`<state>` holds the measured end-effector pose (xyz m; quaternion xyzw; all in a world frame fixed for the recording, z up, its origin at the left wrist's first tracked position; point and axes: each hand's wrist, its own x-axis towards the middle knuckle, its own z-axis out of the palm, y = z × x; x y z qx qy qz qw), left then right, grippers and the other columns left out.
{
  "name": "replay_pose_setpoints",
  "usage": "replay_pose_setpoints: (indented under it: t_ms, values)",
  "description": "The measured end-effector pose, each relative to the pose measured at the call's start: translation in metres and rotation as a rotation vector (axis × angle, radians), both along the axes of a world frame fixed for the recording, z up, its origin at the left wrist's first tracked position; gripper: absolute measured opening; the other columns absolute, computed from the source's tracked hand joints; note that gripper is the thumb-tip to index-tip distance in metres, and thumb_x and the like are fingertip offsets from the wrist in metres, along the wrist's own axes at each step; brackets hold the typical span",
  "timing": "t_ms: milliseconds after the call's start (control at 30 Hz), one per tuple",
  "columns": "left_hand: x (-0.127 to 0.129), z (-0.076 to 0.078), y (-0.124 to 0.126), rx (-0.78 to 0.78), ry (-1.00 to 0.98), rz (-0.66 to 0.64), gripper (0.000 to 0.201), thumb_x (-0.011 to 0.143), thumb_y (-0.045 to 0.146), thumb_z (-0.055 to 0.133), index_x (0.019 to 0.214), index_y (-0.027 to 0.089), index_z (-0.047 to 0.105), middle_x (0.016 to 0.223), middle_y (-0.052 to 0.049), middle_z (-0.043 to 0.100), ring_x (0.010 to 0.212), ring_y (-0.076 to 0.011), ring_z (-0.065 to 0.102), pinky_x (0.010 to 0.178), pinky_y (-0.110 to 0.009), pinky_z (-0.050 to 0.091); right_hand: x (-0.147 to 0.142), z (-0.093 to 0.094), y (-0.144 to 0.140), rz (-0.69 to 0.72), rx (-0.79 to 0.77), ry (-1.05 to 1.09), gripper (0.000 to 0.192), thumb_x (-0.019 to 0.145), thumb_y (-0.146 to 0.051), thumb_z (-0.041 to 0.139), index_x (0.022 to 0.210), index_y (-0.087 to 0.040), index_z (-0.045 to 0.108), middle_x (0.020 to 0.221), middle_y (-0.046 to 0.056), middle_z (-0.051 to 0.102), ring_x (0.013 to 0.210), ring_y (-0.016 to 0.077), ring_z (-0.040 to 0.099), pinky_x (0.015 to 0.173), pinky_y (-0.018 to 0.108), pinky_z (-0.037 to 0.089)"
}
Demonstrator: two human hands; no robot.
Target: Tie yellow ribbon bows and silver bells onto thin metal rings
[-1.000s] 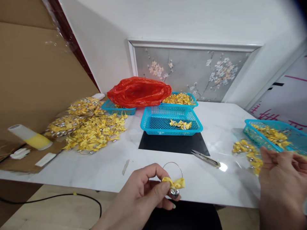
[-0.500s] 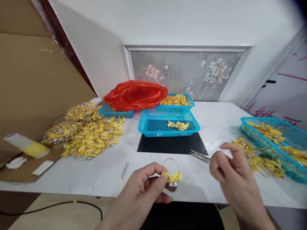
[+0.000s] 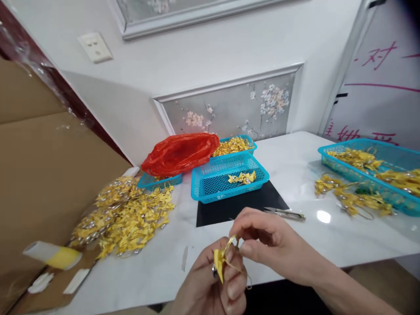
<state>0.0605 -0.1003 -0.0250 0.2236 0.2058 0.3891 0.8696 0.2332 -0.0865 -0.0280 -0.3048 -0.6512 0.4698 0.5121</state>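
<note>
Near the front edge of the table, my left hand (image 3: 203, 286) is closed around a yellow ribbon bow (image 3: 218, 262) with a small silver bell on it. The bow is turned on edge, so the bell only partly shows. My right hand (image 3: 278, 247) meets it from the right, thumb and forefinger pinching the thin gold cord (image 3: 232, 240) of the bow. A loose end of cord hangs below the left fingers. Just beyond the right hand lies a pair of thread snips (image 3: 288, 214), partly over a black mat (image 3: 215, 214).
A blue basket (image 3: 197, 192) holding a few bows stands ahead on the mat. Behind it are a red plastic bag (image 3: 180, 153) and another basket of bows (image 3: 254, 146). A large heap of yellow bows (image 3: 138, 223) lies left; a blue basket (image 3: 341, 168) stands right, loose bows before it.
My right hand has come left from beside the snips and taken hold of the cord. The bow in my left hand has turned on edge. The view has tilted and shifted.
</note>
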Motion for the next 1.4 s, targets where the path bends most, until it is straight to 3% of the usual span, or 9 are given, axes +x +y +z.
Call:
replay_pose_setpoints:
  t_ms: [133, 267, 333, 533, 867, 1000, 1100, 1267, 1400]
  values:
    - [-0.001, -0.005, 0.004, 0.075, 0.181, 0.026, 0.009, 0.087, 0.025, 0.069, 0.084, 0.018, 0.073, 0.068, -0.001, 0.066, 0.055, -0.0091, 0.063, 0.047, -0.016, 0.051, -0.006, 0.018, -0.002, -0.073, 0.107, -0.14, 0.017, 0.085, -0.005, 0.056, 0.075, -0.018, 0.062, 0.076, -0.003, 0.06, 0.068, 0.0083, 0.056, 0.062, 0.018, 0.042]
    - [-0.009, -0.005, 0.004, 0.309, 0.491, 0.221, 0.029, 0.094, 0.042, 0.056, 0.103, 0.021, 0.073, 0.107, -0.009, 0.072, 0.101, -0.0221, 0.066, 0.075, -0.027, 0.058, -0.003, 0.032, -0.003, -0.149, 0.218, -0.368, 0.021, 0.082, 0.001, 0.052, 0.074, -0.016, 0.059, 0.072, -0.004, 0.059, 0.063, 0.0062, 0.053, 0.057, 0.016, 0.039]
    - [-0.012, -0.004, 0.0, 0.413, 0.585, 0.292, 0.037, 0.092, 0.051, 0.054, 0.105, 0.023, 0.073, 0.115, -0.009, 0.071, 0.11, -0.0261, 0.063, 0.083, -0.032, 0.058, -0.002, 0.036, -0.002, -0.186, 0.258, -0.438, 0.019, 0.083, -0.001, 0.053, 0.074, -0.016, 0.059, 0.072, -0.003, 0.059, 0.062, 0.0064, 0.052, 0.056, 0.016, 0.038]
    - [-0.005, 0.005, -0.016, 0.452, 0.871, 0.513, 0.035, 0.073, 0.039, 0.081, 0.104, 0.03, 0.069, 0.094, 0.0, 0.078, 0.085, -0.0182, 0.072, 0.077, -0.023, 0.058, -0.004, 0.038, 0.005, -0.205, 0.269, -0.451, 0.018, 0.083, -0.001, 0.053, 0.074, -0.016, 0.058, 0.07, -0.004, 0.056, 0.06, 0.0052, 0.05, 0.055, 0.015, 0.036]
    - [-0.002, 0.01, -0.016, 0.573, 1.065, 0.557, 0.025, 0.078, 0.034, 0.073, 0.101, 0.033, 0.062, 0.088, 0.002, 0.074, 0.072, -0.0155, 0.068, 0.069, -0.023, 0.055, -0.007, 0.04, 0.017, -0.18, 0.236, -0.427, 0.019, 0.079, 0.001, 0.056, 0.07, -0.016, 0.06, 0.064, -0.006, 0.059, 0.057, 0.0048, 0.049, 0.052, 0.015, 0.035]
    - [-0.005, 0.02, -0.012, 0.766, 1.158, 0.422, 0.007, 0.081, 0.029, 0.069, 0.086, 0.028, 0.074, 0.077, -0.001, 0.07, 0.063, -0.0162, 0.063, 0.058, -0.023, 0.051, -0.01, 0.038, 0.022, -0.135, 0.207, -0.404, 0.021, 0.078, 0.002, 0.056, 0.071, -0.016, 0.063, 0.067, -0.005, 0.063, 0.059, 0.006, 0.053, 0.055, 0.015, 0.038]
    - [-0.004, 0.027, -0.005, 0.868, 1.137, 0.263, 0.02, 0.086, 0.026, 0.062, 0.07, 0.025, 0.075, 0.066, -0.001, 0.067, 0.055, -0.0149, 0.06, 0.054, -0.022, 0.05, -0.011, 0.04, 0.024, -0.084, 0.196, -0.394, 0.022, 0.078, 0.002, 0.056, 0.072, -0.017, 0.066, 0.066, -0.005, 0.063, 0.057, 0.0061, 0.055, 0.053, 0.015, 0.04]
    - [-0.001, 0.018, 0.003, 0.687, 1.087, 0.404, 0.014, 0.081, 0.02, 0.068, 0.081, 0.025, 0.081, 0.066, 0.0, 0.075, 0.059, -0.0171, 0.068, 0.059, -0.023, 0.055, 0.006, 0.034, 0.027, -0.046, 0.138, -0.306, 0.015, 0.085, -0.008, 0.059, 0.091, -0.018, 0.069, 0.082, -0.003, 0.065, 0.07, 0.0076, 0.057, 0.062, 0.017, 0.044]
    - [-0.002, 0.004, 0.006, 0.484, 1.034, 0.523, 0.013, 0.074, 0.021, 0.076, 0.085, 0.026, 0.082, 0.081, 0.0, 0.08, 0.071, -0.0189, 0.074, 0.07, -0.024, 0.059, 0.016, 0.001, 0.022, -0.109, -0.156, -0.005, 0.015, 0.09, -0.024, 0.059, 0.104, -0.019, 0.064, 0.093, 0.0, 0.062, 0.075, 0.0098, 0.053, 0.067, 0.02, 0.045]
